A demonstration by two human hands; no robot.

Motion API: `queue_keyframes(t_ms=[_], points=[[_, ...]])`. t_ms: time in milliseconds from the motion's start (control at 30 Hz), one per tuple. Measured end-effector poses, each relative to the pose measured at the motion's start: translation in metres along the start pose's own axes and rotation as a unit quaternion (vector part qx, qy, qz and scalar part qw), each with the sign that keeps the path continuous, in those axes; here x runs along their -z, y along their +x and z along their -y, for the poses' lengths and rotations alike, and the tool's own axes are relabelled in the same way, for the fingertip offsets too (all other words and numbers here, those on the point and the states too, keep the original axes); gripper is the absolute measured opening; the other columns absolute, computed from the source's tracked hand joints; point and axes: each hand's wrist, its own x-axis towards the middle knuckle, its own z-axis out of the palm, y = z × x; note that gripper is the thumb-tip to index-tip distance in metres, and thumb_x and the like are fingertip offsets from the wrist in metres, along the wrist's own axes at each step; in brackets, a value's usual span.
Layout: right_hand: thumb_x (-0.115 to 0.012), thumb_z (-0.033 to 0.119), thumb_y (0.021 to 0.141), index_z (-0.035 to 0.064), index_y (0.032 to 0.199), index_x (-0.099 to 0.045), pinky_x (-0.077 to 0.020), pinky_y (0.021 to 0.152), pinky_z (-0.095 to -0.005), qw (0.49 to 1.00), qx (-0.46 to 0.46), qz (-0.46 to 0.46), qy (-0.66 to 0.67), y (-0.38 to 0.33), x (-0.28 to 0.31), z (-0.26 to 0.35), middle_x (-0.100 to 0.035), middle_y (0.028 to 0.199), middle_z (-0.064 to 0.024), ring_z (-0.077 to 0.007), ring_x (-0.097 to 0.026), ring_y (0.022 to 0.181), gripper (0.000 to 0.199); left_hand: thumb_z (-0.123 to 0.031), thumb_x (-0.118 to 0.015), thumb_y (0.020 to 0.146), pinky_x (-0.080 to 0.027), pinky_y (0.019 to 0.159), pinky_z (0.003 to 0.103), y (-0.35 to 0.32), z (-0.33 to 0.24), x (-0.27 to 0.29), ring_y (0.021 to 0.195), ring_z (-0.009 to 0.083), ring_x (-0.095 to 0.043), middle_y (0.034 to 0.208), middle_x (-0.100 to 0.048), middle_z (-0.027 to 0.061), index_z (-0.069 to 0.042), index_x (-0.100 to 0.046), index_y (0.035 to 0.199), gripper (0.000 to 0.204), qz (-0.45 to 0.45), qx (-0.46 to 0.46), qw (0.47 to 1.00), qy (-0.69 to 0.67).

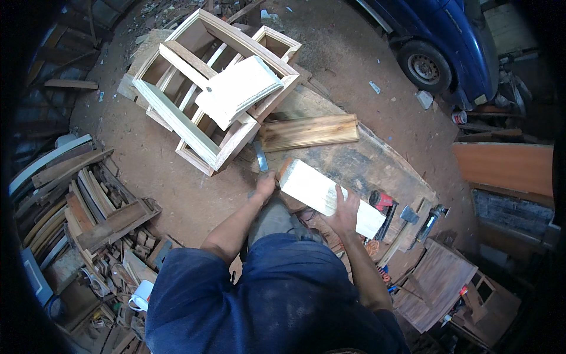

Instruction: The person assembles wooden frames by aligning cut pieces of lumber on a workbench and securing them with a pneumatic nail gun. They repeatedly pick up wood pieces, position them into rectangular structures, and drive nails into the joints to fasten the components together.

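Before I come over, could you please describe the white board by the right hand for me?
Near the blue vehicle is a worn wooden worktop. At its near side, the right hand lies on the white board. It is longer and narrower than the white panel on the pale frame.

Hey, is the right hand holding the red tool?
No, the right hand is on the white board, while the red tool lies apart, farther right.

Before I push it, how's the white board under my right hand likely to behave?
The white board will probably stay stiff: it looks straight, without visible sag. It seems unlikely to roll, since its broad face looks flat. Pushed toward the right, it might knock the red-and-black tool, which sits close by its end.
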Motion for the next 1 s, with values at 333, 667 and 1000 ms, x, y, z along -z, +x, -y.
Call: queue_keyframes(t_ms=[333, 667, 1000], points=[[-0.086, 0.04, 0.065, 0.0099, 0.153, -0.039, -0.0199, 0.121, -0.0627, 1.0, -0.01, 0.02, -0.021, 0.017, -0.031, 0.006, -0.042, 0.139, -0.0294, -0.0509, -0.034, 0.137, 0.104, -0.044, -0.049, 0.101, -0.047, 0.097, 0.039, -0.007, -0.022, -0.005, 0.111, 0.0352, -0.066, 0.117, -0.071, 0.0244, 0.006, -0.069, 0.118, 0.057, -0.019, 0.002, 1.0, 0.003], [-0.083, 0.052, 0.075, 0.0075, 0.154, -0.038, -0.013, 0.122, -0.0643, 0.997, -0.041, 0.056, 0.021, 0.026, 0.005, 0.017, -0.037, 0.145, -0.0305, -0.0488, -0.031, 0.141, 0.102, -0.042, -0.053, 0.103, -0.049, 0.095, 0.034, 0.005, -0.032, 0.004, 0.105, 0.0206, -0.065, 0.119, -0.071, 0.0103, -0.002, -0.071, 0.123, 0.049, 0.056, 0.068, 0.994, -0.063], [-0.075, 0.023, 0.089, -0.0015, 0.14, -0.052, -0.0413, 0.107, -0.0495, 0.871, -0.34, -0.306, 0.177, -0.078, 0.002, -0.052, -0.053, 0.131, -0.024, -0.04, -0.051, 0.123, 0.061, -0.062, -0.034, 0.104, -0.06, 0.089, 0.042, 0.013, -0.121, -0.003, 0.102, 0.0268, -0.071, 0.116, -0.071, 0.0152, -0.003, -0.062, 0.132, 0.071, 0.276, 0.194, 0.936, -0.103]])
